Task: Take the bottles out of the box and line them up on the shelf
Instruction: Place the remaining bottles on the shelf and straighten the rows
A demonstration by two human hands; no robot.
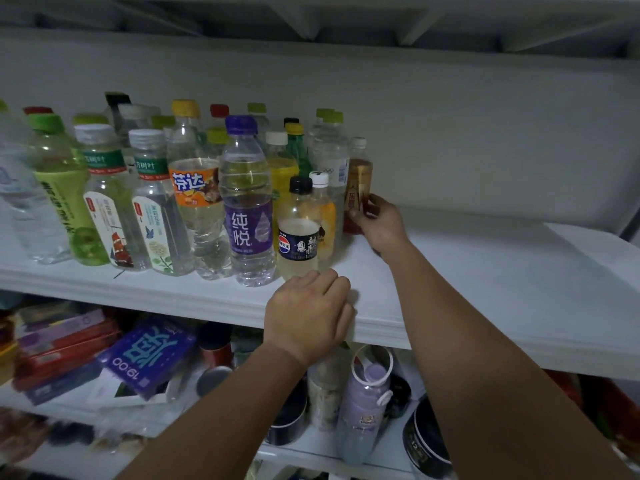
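Crowded on the left of the white shelf (485, 289): many upright bottles, back rows half hidden. At the right end of the group, centre of frame: 1 small amber bottle (359, 171), upright, white cap up, long axis vertical, lower part covered by the right hand (379, 221) pinching it. At the shelf's front edge: left hand (308, 313), fingers loosely bent, nothing in it, fingertips hidden. Below, blurred: blue box (149, 355), lilac flask (367, 393).

Both forearms are bare from the lower edge of the frame to the wrists; the left hand (308, 317) and the right hand (381, 225) are bare too.
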